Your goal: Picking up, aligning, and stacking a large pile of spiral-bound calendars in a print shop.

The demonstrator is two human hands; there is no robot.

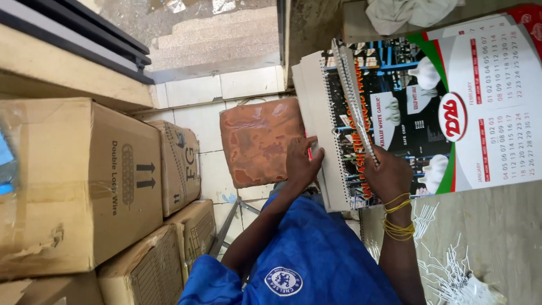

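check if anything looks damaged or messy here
The big brown cardboard box at left is torn and crumpled along its lower edge. Loose white wire pieces lie scattered on the grey worktop by the right hand.

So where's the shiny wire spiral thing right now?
In the head view, the wire spiral strip lies right of centre across the stack of calendars, along their bound edge. The right hand pinches its lower end; the left hand holds the stack's edge.
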